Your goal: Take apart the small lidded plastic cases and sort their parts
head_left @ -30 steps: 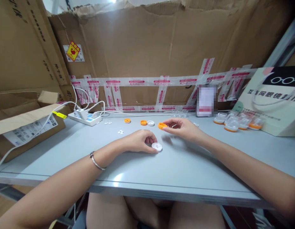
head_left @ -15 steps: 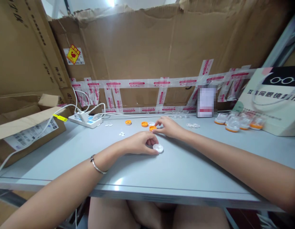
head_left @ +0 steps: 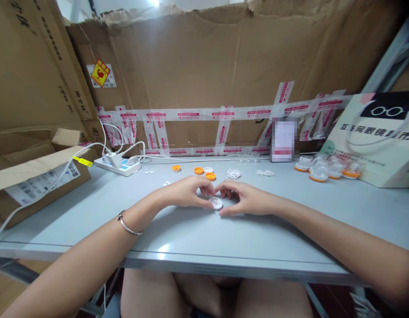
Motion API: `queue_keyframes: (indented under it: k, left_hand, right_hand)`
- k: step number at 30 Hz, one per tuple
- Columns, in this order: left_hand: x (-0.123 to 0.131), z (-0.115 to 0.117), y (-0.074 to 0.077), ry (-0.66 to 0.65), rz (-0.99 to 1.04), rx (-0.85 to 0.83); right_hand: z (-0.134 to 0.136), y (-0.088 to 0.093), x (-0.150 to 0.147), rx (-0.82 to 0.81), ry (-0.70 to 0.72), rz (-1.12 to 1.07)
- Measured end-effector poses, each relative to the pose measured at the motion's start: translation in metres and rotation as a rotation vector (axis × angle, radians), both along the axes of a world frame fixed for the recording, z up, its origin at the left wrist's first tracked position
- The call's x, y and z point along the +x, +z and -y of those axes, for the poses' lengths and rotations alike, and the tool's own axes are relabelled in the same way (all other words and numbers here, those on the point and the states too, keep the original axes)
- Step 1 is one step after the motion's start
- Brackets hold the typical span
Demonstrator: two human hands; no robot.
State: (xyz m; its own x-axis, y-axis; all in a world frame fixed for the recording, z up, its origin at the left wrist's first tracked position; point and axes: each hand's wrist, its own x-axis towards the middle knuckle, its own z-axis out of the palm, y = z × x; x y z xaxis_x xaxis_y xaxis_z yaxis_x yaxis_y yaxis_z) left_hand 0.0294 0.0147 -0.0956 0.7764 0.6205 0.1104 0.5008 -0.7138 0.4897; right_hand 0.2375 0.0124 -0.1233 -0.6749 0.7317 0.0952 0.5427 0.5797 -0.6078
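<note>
A small round white cap (head_left: 216, 203) lies on the grey table (head_left: 244, 234) between my two hands. My left hand (head_left: 186, 193) rests beside it with thumb and forefinger pinching its left edge. My right hand (head_left: 246, 198) has come in from the right, its thumb and curled fingers closing on the cap's right side. Just behind the hands lie orange caps (head_left: 210, 176) (head_left: 198, 170) and one white cap (head_left: 208, 169).
A white power strip (head_left: 120, 164) with cables sits back left, by an open cardboard box (head_left: 35, 176). Small white rings (head_left: 234, 173) lie scattered mid-table. Clear cases with orange bases (head_left: 319, 170) stand back right before a white paper bag (head_left: 376, 141). A taped cardboard wall (head_left: 224, 79) closes the back.
My right hand set an orange cap down by the others behind, then drew back to the white cap that my left hand holds. The left hand has barely moved.
</note>
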Motion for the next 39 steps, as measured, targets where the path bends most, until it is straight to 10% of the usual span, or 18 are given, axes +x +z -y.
queue_keyframes:
  k: [15, 31, 39]
  left_hand:
    - [0.011, 0.000, -0.009, 0.197, -0.102, -0.112]
    - [0.029, 0.030, 0.002, 0.300, -0.414, 0.368]
    - [-0.026, -0.004, 0.029, 0.468, -0.330, 0.355]
  right_hand:
    - [0.006, -0.010, -0.018, -0.064, -0.162, -0.095]
    - [0.008, -0.009, -0.020, -0.069, -0.164, -0.087]
    - [0.007, -0.010, -0.018, -0.079, -0.173, -0.090]
